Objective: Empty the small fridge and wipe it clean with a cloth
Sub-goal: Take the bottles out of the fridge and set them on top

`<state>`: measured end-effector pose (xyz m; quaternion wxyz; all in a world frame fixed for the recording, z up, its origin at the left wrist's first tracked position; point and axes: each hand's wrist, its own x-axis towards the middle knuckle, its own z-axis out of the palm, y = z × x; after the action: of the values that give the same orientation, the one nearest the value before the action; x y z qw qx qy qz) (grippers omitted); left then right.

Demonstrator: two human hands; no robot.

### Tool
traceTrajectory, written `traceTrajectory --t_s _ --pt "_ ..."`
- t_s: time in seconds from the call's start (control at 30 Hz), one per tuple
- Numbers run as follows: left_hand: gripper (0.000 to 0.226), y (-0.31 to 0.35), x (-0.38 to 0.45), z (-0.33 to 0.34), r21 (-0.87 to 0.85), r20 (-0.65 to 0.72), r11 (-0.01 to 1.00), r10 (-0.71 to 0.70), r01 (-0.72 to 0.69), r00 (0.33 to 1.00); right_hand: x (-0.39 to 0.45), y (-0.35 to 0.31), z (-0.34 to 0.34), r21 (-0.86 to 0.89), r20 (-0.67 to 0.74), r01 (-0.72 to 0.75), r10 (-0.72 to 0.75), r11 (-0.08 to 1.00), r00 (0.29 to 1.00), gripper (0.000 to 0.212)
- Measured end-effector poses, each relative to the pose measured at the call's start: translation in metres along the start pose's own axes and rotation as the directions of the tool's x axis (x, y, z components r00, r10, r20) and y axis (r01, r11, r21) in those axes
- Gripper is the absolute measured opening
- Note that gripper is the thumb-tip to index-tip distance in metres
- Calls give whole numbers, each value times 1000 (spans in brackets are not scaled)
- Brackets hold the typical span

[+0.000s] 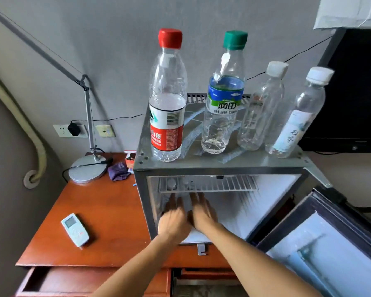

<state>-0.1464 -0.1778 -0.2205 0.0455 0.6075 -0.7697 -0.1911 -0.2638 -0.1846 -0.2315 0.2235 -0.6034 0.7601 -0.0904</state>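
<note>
The small fridge [223,168] stands on a wooden desk with its door [330,243] swung open to the right. Both hands reach into the left of its white interior, under a wire rack [208,184]. My left hand [174,215] and my right hand [201,213] lie side by side, fingers stretched forward and blurred, with nothing visibly held. On the fridge top stand a red-capped bottle [167,103], a green-capped bottle [223,108] and two white-capped bottles [259,116] [293,125]. A crumpled purple cloth [118,171] lies on the desk left of the fridge.
A desk lamp base [87,170] sits beside the cloth, its arm rising to the upper left. A white remote [75,229] lies on the desk [107,211]. A drawer [73,281] below is pulled open. A dark screen [356,93] stands at the right.
</note>
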Motion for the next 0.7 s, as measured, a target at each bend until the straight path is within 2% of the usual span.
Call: traceTrajectory --t_s 0.07,0.13,0.2,0.33,0.37,0.43,0.53,0.6,0.63,0.7 --pt "79 0 29 7 -34 9 995 -89 89 996 25 -6 2 36 16 -31 31 999 999 53" --pt "62 -6 55 19 -94 -94 991 -104 96 990 46 -7 2 -12 -20 45 -45 999 999 35" --pt "45 -14 72 24 -135 -225 988 -108 79 968 58 -11 4 42 -55 73 -70 996 996 28" --pt "40 -9 85 25 -245 -306 968 -124 47 944 64 -16 3 193 -181 -26 62 981 981 10" --pt "39 -8 83 26 -229 -291 973 -91 23 952 64 -16 4 226 -215 -48 97 973 972 10" --pt "32 -7 80 29 -157 -267 985 -106 66 958 61 -17 5 248 -179 -38 84 968 980 8" --pt "30 -5 61 35 -69 -207 996 -75 62 975 61 -11 10 112 -200 13 10 994 980 11" --pt "28 -2 41 38 -134 -157 985 -128 107 979 66 -10 11 81 -194 52 -35 995 980 17" --pt "29 -5 31 38 -176 -188 979 -136 103 973 71 -12 13 79 -170 55 -41 995 985 23" --pt "24 -12 4 39 -254 -168 965 -111 66 980 78 -13 14 50 -141 66 -58 997 988 33"
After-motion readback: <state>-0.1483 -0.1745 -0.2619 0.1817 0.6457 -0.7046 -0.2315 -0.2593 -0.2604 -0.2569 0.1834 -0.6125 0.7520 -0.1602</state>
